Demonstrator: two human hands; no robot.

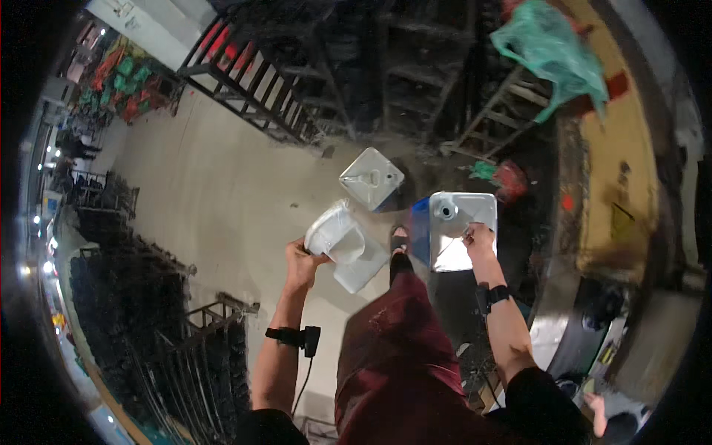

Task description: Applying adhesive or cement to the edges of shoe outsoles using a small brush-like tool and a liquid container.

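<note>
On the left, my left hand (300,263) is closed on the rim of a white plastic tub (334,231), which is tilted. Below and right of the tub is a whitish plastic container (363,268), partly covered by it. To the right stands a rectangular metal tin (451,252) with blue sides and a round cap near its far left corner. My right hand (480,239) is at the middle of its shiny top, fingers curled as if round the tin's handle, which they mostly hide. A second pale tin (368,196) with a top handle sits farther off on the floor.
Dark metal racks (274,96) line the far side. A green plastic bag (552,55) hangs at the far right, near a yellowish panel (615,170). Red and green scraps (508,180) lie beyond the blue tin. Another person's hand (597,411) shows at lower right.
</note>
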